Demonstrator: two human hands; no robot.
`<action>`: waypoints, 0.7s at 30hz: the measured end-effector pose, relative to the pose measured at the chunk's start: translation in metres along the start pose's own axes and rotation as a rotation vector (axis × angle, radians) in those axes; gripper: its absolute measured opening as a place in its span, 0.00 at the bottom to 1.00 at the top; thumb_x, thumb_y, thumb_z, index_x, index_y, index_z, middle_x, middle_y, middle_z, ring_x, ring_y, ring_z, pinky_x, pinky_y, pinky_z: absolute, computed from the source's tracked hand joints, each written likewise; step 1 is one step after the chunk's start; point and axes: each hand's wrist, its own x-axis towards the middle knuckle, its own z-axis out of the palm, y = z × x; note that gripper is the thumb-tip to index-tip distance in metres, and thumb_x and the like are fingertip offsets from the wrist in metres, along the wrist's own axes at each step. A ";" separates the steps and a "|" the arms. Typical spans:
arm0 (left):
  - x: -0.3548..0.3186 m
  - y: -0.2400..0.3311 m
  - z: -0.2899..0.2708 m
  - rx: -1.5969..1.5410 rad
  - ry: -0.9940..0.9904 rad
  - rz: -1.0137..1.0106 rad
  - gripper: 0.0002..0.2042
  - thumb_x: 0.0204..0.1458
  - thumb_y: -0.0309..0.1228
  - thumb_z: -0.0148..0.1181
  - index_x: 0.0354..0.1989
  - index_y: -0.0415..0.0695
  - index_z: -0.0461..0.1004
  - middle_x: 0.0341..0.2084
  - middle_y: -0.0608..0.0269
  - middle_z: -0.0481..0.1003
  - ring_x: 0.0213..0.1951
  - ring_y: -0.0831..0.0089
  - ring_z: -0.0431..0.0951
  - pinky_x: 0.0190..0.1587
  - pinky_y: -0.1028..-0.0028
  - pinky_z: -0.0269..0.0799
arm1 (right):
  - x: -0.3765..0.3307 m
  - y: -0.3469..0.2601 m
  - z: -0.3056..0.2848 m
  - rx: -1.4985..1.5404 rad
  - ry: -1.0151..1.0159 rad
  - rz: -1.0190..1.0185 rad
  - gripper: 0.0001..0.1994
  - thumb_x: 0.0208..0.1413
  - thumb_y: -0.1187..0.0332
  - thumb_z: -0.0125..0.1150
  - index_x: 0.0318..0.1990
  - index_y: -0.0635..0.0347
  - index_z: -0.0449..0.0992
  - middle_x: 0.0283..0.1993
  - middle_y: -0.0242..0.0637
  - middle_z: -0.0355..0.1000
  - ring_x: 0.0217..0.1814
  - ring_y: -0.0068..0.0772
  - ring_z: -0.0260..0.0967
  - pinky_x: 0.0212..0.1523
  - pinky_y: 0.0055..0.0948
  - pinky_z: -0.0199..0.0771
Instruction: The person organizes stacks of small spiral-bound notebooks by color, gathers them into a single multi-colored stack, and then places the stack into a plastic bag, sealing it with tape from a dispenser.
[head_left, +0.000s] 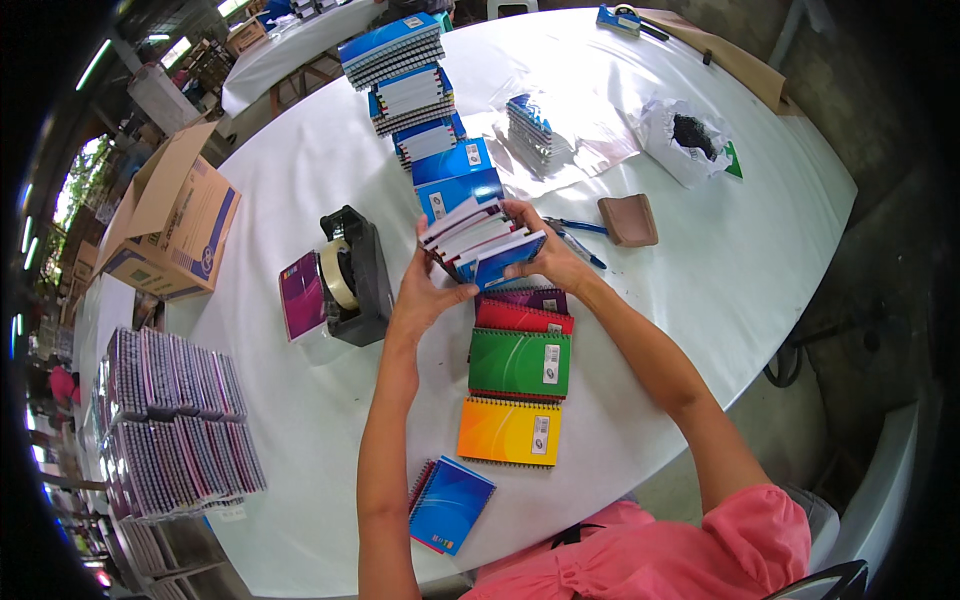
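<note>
Between them, my left hand and my right hand grip a stack of spiral notebooks, page edges up and a blue cover on the near side. Both hands are closed round its ends. Just beyond it lie blue notebooks, in line with tall piles of notebooks. On the near side, overlapping in a column, are a purple, a red notebook, a green notebook and a yellow notebook. Nearest me, a blue notebook rests at a slant on another.
Left of my hands stands a black tape dispenser beside a purple notebook. Wrapped notebook stacks and an open carton are further left. On the right are pliers, a brown block and a white bag.
</note>
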 end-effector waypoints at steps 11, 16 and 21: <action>0.009 0.019 0.047 -0.436 0.102 0.031 0.55 0.31 0.34 0.76 0.69 0.48 0.44 0.60 0.59 0.60 0.62 0.64 0.60 0.63 0.68 0.57 | 0.001 -0.005 0.011 -0.046 0.056 0.046 0.54 0.36 0.72 0.77 0.69 0.60 0.44 0.67 0.47 0.52 0.67 0.37 0.51 0.68 0.34 0.49; 0.018 0.007 0.047 -0.450 0.091 0.062 0.52 0.35 0.29 0.73 0.69 0.51 0.43 0.57 0.58 0.61 0.58 0.64 0.64 0.61 0.69 0.60 | 0.009 0.008 0.000 -0.016 -0.014 0.030 0.55 0.38 0.75 0.74 0.70 0.56 0.38 0.67 0.39 0.52 0.69 0.32 0.48 0.68 0.31 0.49; 0.007 0.059 0.083 -0.464 0.088 -0.140 0.47 0.43 0.20 0.65 0.69 0.44 0.40 0.58 0.53 0.59 0.59 0.65 0.61 0.60 0.72 0.60 | -0.018 -0.063 -0.020 -0.120 0.078 0.019 0.41 0.36 0.67 0.76 0.61 0.62 0.62 0.54 0.38 0.69 0.57 0.29 0.62 0.59 0.29 0.61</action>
